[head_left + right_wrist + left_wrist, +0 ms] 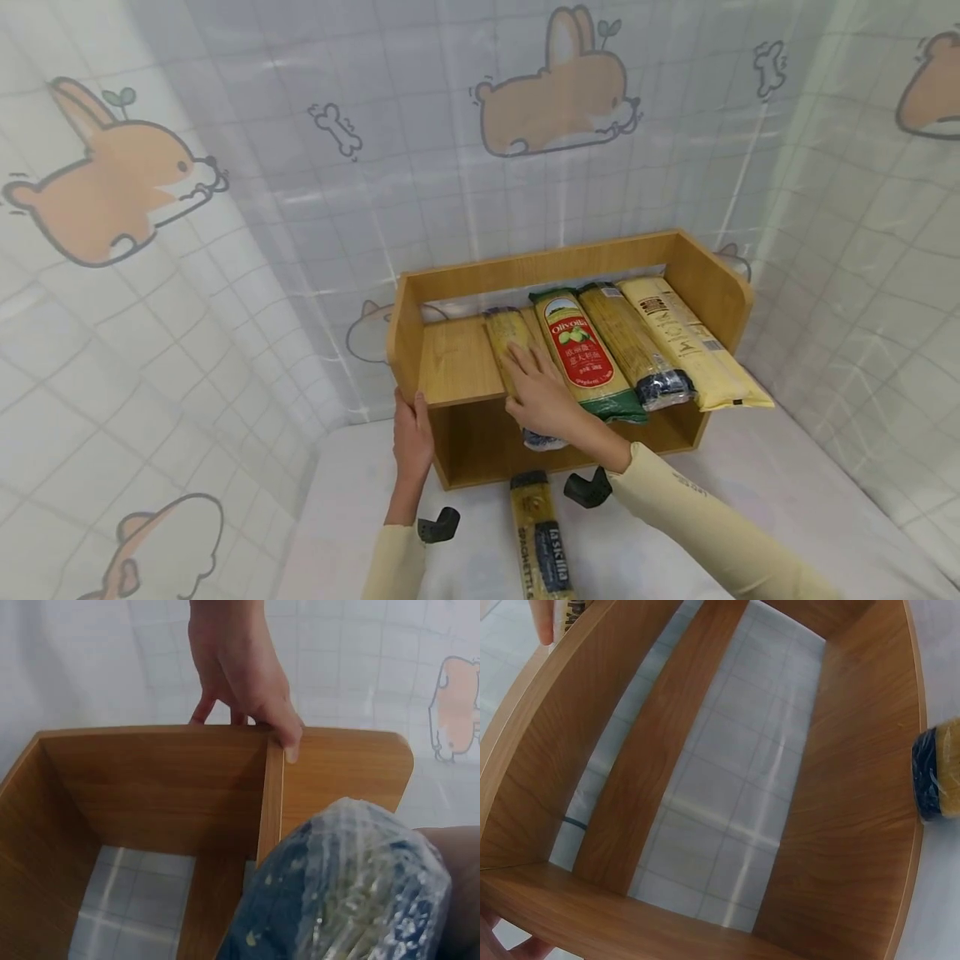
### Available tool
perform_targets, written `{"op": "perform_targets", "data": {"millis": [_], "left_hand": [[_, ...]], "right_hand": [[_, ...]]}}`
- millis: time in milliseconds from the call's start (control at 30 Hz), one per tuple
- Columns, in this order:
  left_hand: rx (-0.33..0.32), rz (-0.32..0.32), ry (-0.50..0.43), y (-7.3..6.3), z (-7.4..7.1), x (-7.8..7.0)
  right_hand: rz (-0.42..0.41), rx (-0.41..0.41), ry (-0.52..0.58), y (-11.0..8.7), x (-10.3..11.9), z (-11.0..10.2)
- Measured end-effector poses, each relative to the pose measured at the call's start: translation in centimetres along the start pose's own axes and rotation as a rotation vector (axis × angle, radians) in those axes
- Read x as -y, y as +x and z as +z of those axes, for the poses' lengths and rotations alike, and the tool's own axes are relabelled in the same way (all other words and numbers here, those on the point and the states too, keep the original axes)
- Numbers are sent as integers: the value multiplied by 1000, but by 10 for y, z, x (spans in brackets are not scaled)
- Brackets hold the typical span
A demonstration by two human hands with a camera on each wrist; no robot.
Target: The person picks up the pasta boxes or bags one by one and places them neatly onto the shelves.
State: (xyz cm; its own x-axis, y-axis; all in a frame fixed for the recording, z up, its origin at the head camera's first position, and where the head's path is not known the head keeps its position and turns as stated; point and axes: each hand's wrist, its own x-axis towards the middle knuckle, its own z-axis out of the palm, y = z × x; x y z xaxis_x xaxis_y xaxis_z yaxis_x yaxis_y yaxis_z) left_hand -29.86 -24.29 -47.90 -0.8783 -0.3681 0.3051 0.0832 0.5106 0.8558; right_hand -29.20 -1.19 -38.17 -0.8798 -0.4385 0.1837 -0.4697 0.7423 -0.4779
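My left hand point(413, 437) grips the left side of a two-tier wooden shelf point(459, 362). In the right wrist view its thumb hooks over the front edge of the upper board, with the fingers behind the side panel. On the upper tier, my right hand point(542, 398) rests with extended fingers on a pack of spaghetti point(507, 327), partly covering it. The pack's dark blue wrapped end point(352, 889) juts past the board's front. To its right lie a green-and-red Olivoila spaghetti pack point(587, 354), another clear pasta pack point(630, 342) and a cream-coloured pasta pack point(686, 346).
Another spaghetti pack point(536, 533) lies on the white table point(337, 533) before the shelf. The lower compartment point(840, 802) has an open back showing the tiled curtain. Patterned curtain walls point(420, 200) stand behind and at both sides. Dark wrist-camera mounts point(588, 487) show near the wrists.
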Motion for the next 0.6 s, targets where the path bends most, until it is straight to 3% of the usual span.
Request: {"op": "perform_targets", "data": {"millis": [400,600], "left_hand": [[18,-11,-26,-1,-1,-3],[26,-17,-26,-2,-2,-2]], "right_hand": [[72,-16,-13,10,-3,-1],[54,-35,-72,15,-6,0]]}}
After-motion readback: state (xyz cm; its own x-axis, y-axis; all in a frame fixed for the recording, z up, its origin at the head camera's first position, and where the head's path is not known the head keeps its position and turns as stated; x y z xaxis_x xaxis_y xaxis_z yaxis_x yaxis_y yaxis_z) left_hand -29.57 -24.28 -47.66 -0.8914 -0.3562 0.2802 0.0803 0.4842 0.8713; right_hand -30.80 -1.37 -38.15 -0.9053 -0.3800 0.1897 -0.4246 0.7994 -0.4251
